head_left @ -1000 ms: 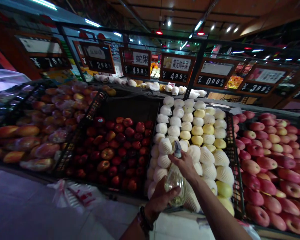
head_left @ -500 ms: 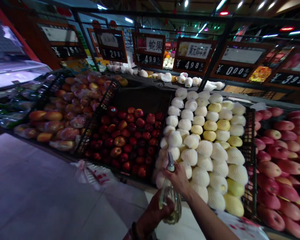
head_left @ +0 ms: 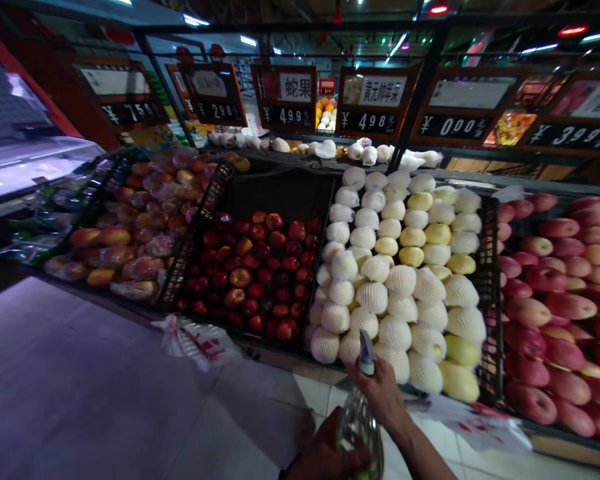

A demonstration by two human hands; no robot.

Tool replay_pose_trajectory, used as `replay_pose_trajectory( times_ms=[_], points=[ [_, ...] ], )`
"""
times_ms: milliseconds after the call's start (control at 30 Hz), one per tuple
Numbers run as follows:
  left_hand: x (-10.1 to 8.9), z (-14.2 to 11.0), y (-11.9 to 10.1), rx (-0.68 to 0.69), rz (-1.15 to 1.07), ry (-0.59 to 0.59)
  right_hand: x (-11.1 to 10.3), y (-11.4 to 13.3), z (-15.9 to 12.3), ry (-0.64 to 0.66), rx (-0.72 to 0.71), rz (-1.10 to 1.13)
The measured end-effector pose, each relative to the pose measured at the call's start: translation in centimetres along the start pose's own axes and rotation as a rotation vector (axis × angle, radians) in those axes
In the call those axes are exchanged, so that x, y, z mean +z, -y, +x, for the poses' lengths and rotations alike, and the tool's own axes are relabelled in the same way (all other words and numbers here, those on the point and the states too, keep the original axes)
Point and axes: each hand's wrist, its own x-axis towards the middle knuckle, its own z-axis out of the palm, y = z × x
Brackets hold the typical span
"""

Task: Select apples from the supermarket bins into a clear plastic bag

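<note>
A clear spray bottle point(head_left: 359, 417) with a grey nozzle point(head_left: 366, 353) is at the bottom centre, in front of the pale fruit. Around the lower part of its body, my left hand point(head_left: 327, 450) is closed, its fingers partly dark in shadow. My right hand point(head_left: 384, 393) grips the neck just below the nozzle. Liquid inside is hard to make out. Just beyond the bottle lies a crate of pale yellow apples point(head_left: 437, 233), most of them in white foam nets point(head_left: 373, 298).
Dark red apples point(head_left: 255, 267) fill the crate to the left, with wrapped fruit point(head_left: 145, 233) farther left. Pink-red apples point(head_left: 555, 320) lie on the right. Plastic bags point(head_left: 200, 341) hang at the front edge. Price signs point(head_left: 377, 103) stand behind. Pale floor tiles point(head_left: 130, 387) show at lower left.
The bottle and both my hands sit lower and slightly farther right in view. The displays have shifted slightly as my head moved. Both hands keep their hold.
</note>
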Motion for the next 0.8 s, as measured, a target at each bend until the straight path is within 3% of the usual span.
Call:
replay_pose_trajectory(
  times_ms=[133,267,400,500,600,700,800],
  points=[
    [1.7,1.5,-0.7,0.015,-0.062,0.084,-2.7,-0.2,-0.6,-0.082,0.032,-0.006],
    [3.5,3.4,-0.6,0.032,-0.164,0.176,-5.2,-0.1,-0.2,-0.082,0.002,0.019],
    [4.4,5.1,-1.1,0.002,-0.115,0.142,-7.6,0.6,0.1,-0.209,-0.005,0.005],
    [4.6,6.7,-3.2,0.062,0.082,0.146,-9.7,1.9,0.8,-0.323,-0.04,-0.014],
    [5.1,8.5,-6.1,0.071,0.221,0.122,-12.2,4.0,2.2,-0.335,-0.099,0.003],
    [6.2,10.4,-8.9,0.089,0.234,0.097,-15.1,6.5,4.2,-0.337,-0.145,0.03],
    [7.6,12.6,-11.0,0.141,0.142,0.168,-17.7,8.9,6.2,-0.389,-0.167,0.028]
  ],
)
